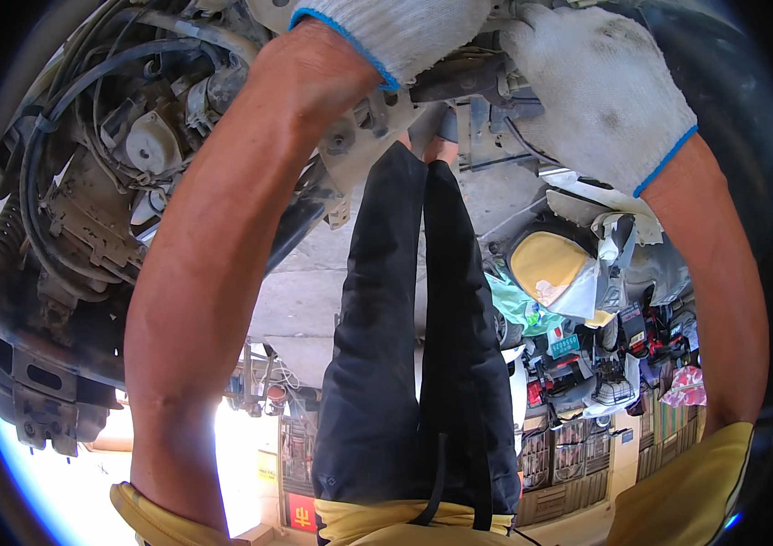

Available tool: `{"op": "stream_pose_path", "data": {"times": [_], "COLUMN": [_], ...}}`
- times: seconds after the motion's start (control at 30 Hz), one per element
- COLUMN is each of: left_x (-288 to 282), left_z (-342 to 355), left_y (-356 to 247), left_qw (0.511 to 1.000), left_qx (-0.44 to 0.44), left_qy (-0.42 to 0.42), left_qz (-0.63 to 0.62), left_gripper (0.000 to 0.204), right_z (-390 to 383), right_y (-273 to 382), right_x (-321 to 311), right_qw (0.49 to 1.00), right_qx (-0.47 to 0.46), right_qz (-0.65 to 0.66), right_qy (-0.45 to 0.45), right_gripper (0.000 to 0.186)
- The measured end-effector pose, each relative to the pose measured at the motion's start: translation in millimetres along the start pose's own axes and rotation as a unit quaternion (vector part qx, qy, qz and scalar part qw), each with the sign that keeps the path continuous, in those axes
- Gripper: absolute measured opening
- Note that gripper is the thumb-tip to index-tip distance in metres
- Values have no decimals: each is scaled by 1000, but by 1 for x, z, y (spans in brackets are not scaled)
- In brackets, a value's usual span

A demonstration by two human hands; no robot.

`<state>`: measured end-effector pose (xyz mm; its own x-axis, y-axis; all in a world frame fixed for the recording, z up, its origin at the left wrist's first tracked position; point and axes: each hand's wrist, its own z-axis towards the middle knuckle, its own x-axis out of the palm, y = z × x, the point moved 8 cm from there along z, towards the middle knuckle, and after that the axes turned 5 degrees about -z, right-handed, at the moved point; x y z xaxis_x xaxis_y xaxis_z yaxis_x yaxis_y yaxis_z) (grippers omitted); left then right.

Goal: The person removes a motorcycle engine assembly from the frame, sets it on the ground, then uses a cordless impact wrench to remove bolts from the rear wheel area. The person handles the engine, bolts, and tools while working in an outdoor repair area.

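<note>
Crosswise — dark part (461,80) beside left hand (414,35)

Smudged white gloves (606,98) (blue-edged), yellow sleeves (688,487), black trousers (377,355).

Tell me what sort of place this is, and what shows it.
Probably a vehicle repair spot: grimy machinery with exposed hoses fills the upper left, the left hand and right hand wear soiled work gloves, and what look like scooters crowd the lower right.
</note>
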<state>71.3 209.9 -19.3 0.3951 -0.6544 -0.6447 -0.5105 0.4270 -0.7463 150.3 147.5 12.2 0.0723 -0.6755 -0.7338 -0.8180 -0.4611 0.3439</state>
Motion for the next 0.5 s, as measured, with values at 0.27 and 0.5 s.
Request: {"op": "stream_pose_path", "data": {"times": [0.27,0.5], "left_x": [1,-2], "left_z": [-2,-4], "left_y": [0,-1], "left_qw": [998,990], "left_qx": [-11,-64], "left_qy": [-8,-2], "left_qz": [-59,-124], "left_gripper": [17,21], "right_z": [16,27], "right_y": [-5,2], "right_x": [10,28], "right_qw": [998,997], "right_qx": [63,33], "right_qz": [-10,-37], "right_qy": [28,67], "right_gripper": [25,23]}}
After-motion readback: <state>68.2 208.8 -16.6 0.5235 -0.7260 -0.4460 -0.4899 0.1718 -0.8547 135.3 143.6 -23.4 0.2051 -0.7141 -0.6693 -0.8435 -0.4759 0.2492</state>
